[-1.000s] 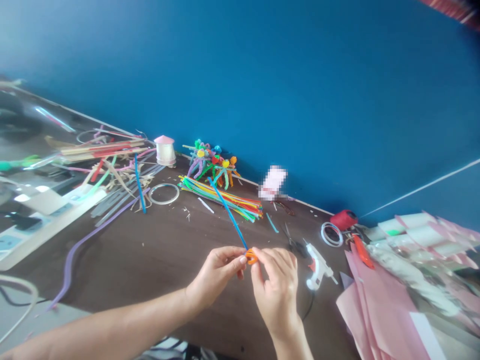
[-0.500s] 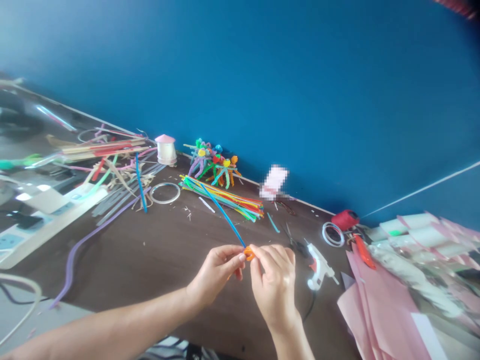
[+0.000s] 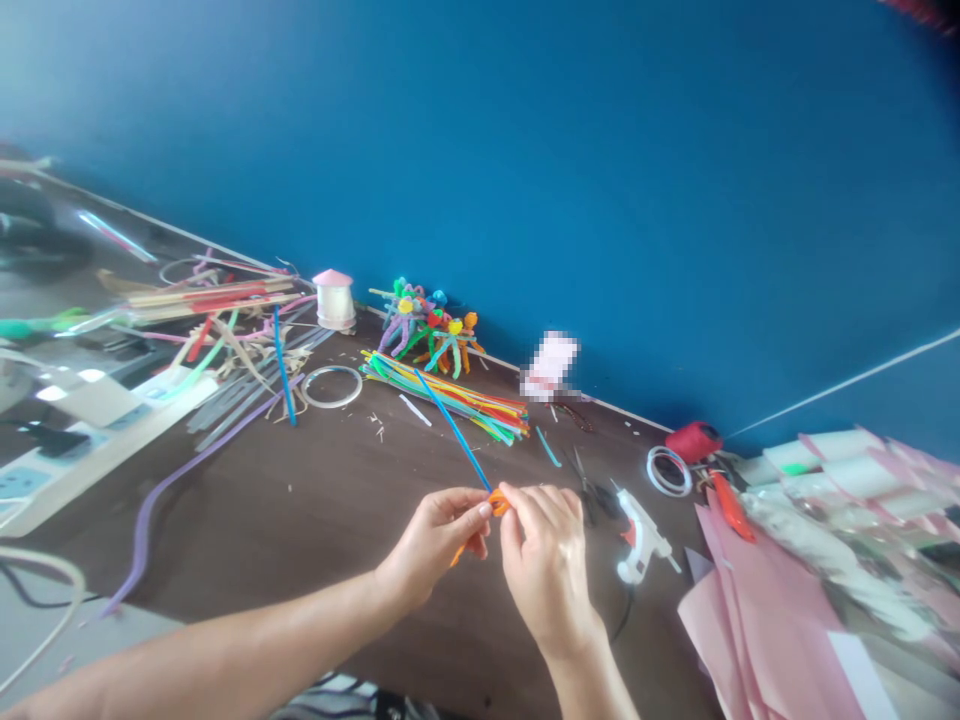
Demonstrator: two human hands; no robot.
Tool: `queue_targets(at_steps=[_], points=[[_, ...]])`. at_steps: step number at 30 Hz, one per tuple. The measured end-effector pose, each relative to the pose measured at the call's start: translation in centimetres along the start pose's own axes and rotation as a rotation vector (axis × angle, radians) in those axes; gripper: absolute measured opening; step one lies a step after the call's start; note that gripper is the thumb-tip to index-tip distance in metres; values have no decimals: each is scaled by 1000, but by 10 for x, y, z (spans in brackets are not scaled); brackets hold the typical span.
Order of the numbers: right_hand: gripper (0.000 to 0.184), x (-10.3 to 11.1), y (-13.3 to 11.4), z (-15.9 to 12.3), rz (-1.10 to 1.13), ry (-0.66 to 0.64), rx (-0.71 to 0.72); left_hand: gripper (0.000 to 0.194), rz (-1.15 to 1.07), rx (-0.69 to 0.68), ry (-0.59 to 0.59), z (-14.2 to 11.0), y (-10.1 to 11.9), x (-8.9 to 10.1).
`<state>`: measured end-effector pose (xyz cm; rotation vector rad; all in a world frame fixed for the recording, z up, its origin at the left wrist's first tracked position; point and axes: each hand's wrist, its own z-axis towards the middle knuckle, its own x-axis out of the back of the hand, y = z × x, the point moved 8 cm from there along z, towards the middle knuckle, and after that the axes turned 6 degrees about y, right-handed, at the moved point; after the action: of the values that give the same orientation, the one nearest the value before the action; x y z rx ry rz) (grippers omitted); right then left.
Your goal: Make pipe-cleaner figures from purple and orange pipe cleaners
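My left hand [image 3: 431, 545] pinches an orange pipe cleaner [image 3: 498, 503], bent into a small loop, between thumb and forefinger. Closed on the same loop from the other side is my right hand [image 3: 549, 560]. A short orange end pokes out below my left fingers. From the loop a straight blue pipe cleaner [image 3: 457, 432] runs up and away to the left; how it joins the orange one is hidden by my fingertips. Beyond it lies a bundle of coloured pipe cleaners [image 3: 450, 398], and behind that stand several pipe-cleaner figures [image 3: 429, 328].
Right of my hands lie dark scissors [image 3: 589, 487] and a white glue gun [image 3: 641, 535] with its cord. Pink sheets [image 3: 765, 610] cover the right side. On the left are a power strip [image 3: 105, 440], a clear ring [image 3: 332, 387] and a small pink-roofed tower [image 3: 334, 300].
The blue pipe cleaner's far end has swung slightly right. More of the orange pipe cleaner now shows below my left fingers. Both hands stay together in nearly the same place.
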<state>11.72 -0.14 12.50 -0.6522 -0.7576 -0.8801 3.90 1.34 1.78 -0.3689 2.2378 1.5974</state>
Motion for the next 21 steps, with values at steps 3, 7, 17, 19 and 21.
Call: queue_targets(at_steps=[3,7,17,19,21], points=[[22,-2,0,1,3,-16,3,34,-15,8,11,-1,1,1],[21,-4,1,2,28,-35,1,32,-15,-6,-7,-1,2,0],[24,-8,8,4,124,-61,-43,31,-17,12,-24,3,2,6],[35,-10,15,4,217,-59,-76,31,2,33,-47,5,3,8],[42,-12,24,2,347,-48,-135,32,60,41,-53,7,4,11]])
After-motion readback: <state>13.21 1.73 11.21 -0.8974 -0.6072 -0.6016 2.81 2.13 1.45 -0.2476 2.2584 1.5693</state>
